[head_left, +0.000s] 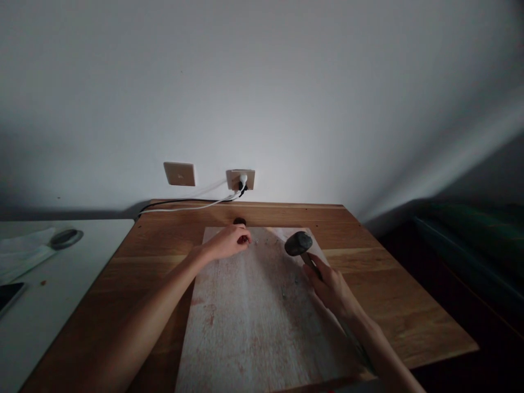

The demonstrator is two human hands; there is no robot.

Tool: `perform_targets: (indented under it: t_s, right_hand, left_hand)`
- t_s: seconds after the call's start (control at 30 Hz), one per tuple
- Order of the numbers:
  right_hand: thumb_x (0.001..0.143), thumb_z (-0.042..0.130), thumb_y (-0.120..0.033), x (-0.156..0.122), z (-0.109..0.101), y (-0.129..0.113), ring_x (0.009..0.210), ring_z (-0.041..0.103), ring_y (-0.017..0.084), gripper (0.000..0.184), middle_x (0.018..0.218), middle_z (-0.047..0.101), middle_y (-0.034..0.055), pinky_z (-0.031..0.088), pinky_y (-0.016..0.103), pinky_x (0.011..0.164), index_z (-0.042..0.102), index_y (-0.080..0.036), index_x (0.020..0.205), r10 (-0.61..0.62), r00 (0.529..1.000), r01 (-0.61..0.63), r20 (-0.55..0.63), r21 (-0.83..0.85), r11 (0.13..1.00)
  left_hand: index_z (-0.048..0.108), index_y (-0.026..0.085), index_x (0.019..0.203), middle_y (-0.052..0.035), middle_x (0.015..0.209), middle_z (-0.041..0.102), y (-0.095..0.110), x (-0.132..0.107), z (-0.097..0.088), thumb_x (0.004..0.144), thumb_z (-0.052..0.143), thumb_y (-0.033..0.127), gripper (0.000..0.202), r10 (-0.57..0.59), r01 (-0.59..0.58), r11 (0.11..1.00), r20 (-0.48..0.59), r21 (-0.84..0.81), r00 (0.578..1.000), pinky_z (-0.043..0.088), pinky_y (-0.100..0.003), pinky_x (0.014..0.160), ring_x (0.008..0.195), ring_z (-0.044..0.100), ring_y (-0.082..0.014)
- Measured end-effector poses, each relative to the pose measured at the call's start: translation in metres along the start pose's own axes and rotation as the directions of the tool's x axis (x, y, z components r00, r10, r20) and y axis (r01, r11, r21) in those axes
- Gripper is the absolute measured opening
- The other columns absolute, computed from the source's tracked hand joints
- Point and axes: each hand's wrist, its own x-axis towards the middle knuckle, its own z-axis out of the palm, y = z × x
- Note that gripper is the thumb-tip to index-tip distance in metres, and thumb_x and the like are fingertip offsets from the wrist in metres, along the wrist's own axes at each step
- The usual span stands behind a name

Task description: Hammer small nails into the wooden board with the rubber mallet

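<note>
My left hand (231, 240) is closed at the upper left of a pale, whitewashed wooden board (241, 316). Its fingertips are pinched together at the board's surface, and what is between them is too small and dark to make out. Just right of those fingers, several small nails (266, 240) stand in a row near the far edge. My right hand (329, 284) grips the handle of a mallet (298, 243), its black head raised over the board's right side. Below the head, another nail (283, 292) shows on the board.
The board lies on a brown wooden table (388, 289) against the wall. A plugged socket (240, 180) has white and black cables running left along the table's back edge. At left, a white table (61, 295) bears a dark round object (66, 238) and a dark flat device (10, 296).
</note>
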Motion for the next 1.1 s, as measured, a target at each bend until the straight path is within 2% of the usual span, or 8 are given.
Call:
perform_targets:
  t_s: [0.2, 0.4, 0.5, 0.6, 0.77, 0.87, 1.0, 1.1]
  right_hand:
    - [0.102, 0.04, -0.05, 0.005, -0.001, -0.019, 0.061, 0.073, 0.026, 0.057, 0.064, 0.071, 0.005, 0.051, 0.03, 0.059, 0.064, -0.013, 0.137, 0.002, 1.0, -0.003, 0.001, 0.037, 0.999]
    - [0.104, 0.042, -0.043, 0.004, 0.006, -0.011, 0.097, 0.077, 0.031, 0.045, 0.101, 0.081, 0.0128, 0.054, 0.033, 0.076, 0.066, -0.019, 0.134, -0.081, 0.997, 0.08, 0.019, 0.018, 0.997]
    - [0.104, 0.041, -0.041, 0.0, 0.008, -0.003, 0.099, 0.077, 0.033, 0.045, 0.104, 0.081, 0.0133, 0.054, 0.034, 0.077, 0.067, -0.021, 0.134, -0.057, 0.997, 0.059, 0.051, -0.026, 0.998]
    - [0.103, 0.042, -0.04, -0.002, 0.007, 0.002, 0.096, 0.078, 0.033, 0.045, 0.103, 0.082, 0.013, 0.053, 0.034, 0.075, 0.067, -0.021, 0.136, -0.033, 0.999, 0.034, 0.036, -0.038, 0.999]
    - [0.102, 0.044, -0.04, -0.003, 0.004, 0.002, 0.105, 0.077, 0.034, 0.044, 0.11, 0.081, 0.0145, 0.055, 0.034, 0.08, 0.07, -0.02, 0.131, -0.036, 0.999, 0.036, 0.019, -0.017, 0.999]
    - [0.101, 0.044, -0.041, -0.003, 0.002, -0.002, 0.095, 0.078, 0.033, 0.046, 0.101, 0.082, 0.0131, 0.055, 0.034, 0.076, 0.069, -0.018, 0.132, -0.043, 0.999, 0.043, 0.01, -0.009, 0.999]
    - [0.102, 0.042, -0.044, -0.002, -0.001, -0.01, 0.072, 0.076, 0.029, 0.05, 0.077, 0.078, 0.0082, 0.053, 0.032, 0.069, 0.067, -0.016, 0.135, -0.031, 0.999, 0.031, 0.007, 0.003, 1.0]
    - [0.102, 0.041, -0.046, -0.001, 0.0, -0.01, 0.071, 0.077, 0.029, 0.053, 0.074, 0.077, 0.0086, 0.053, 0.032, 0.068, 0.067, -0.015, 0.136, -0.014, 1.0, 0.014, -0.007, 0.009, 1.0]
  left_hand:
    - [0.075, 0.018, 0.09, -0.0026, 0.089, 0.066, 0.003, 0.0, 0.001, 0.083, 0.062, 0.006, 0.02, -0.01, 0.011, 1.0, -0.013, 0.029, 1.0, 0.044, -0.025, 0.071, 0.076, 0.062, -0.015]
    - [0.076, 0.019, 0.094, -0.0034, 0.093, 0.066, 0.0, 0.001, 0.006, 0.083, 0.061, 0.005, 0.023, -0.004, 0.005, 1.0, -0.028, 0.023, 1.0, 0.045, -0.026, 0.072, 0.077, 0.063, -0.015]
    - [0.073, 0.018, 0.097, -0.0026, 0.091, 0.067, -0.001, 0.001, 0.008, 0.083, 0.06, 0.005, 0.023, -0.006, 0.006, 1.0, -0.034, 0.008, 0.999, 0.046, -0.026, 0.072, 0.077, 0.064, -0.0149]
    - [0.068, 0.019, 0.097, -0.0003, 0.084, 0.067, -0.002, 0.002, 0.009, 0.082, 0.061, 0.005, 0.022, -0.009, 0.009, 1.0, -0.038, -0.01, 0.999, 0.046, -0.026, 0.071, 0.075, 0.064, -0.0154]
    - [0.06, 0.02, 0.092, 0.0017, 0.08, 0.064, -0.003, 0.0, 0.008, 0.082, 0.06, 0.006, 0.017, 0.002, -0.003, 1.0, -0.062, -0.016, 0.998, 0.042, -0.025, 0.067, 0.071, 0.06, -0.0142]
    - [0.059, 0.019, 0.086, 0.002, 0.079, 0.063, -0.004, 0.0, 0.007, 0.081, 0.059, 0.006, 0.015, 0.025, -0.026, 0.999, -0.037, -0.039, 0.999, 0.04, -0.025, 0.067, 0.07, 0.058, -0.0132]
    - [0.06, 0.019, 0.085, 0.0025, 0.079, 0.062, -0.005, 0.0, 0.006, 0.08, 0.06, 0.005, 0.016, 0.025, -0.027, 0.998, -0.032, -0.051, 0.999, 0.039, -0.024, 0.067, 0.069, 0.057, -0.0127]
    - [0.06, 0.019, 0.085, 0.002, 0.081, 0.062, -0.005, 0.0, 0.007, 0.081, 0.062, 0.005, 0.014, 0.035, -0.038, 0.998, -0.047, -0.054, 0.998, 0.039, -0.024, 0.067, 0.071, 0.057, -0.0128]
